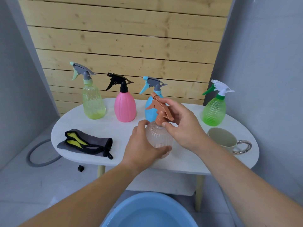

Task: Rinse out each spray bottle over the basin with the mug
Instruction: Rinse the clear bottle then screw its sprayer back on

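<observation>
Peach spray bottle (159, 136) stood on the surface (180, 163), still capped.
Left-hand grip (142, 145) clasped the body to brace it; right-hand grip (182, 126) pinched the trigger head (161, 108) (likely to twist it off) before rinsing over the basin (147, 212).

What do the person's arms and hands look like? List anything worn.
The left hand and right hand are bare: no gloves, rings or watch show. The left forearm and right forearm are uncovered down to the picture's edge, with no sleeves in view.
</observation>
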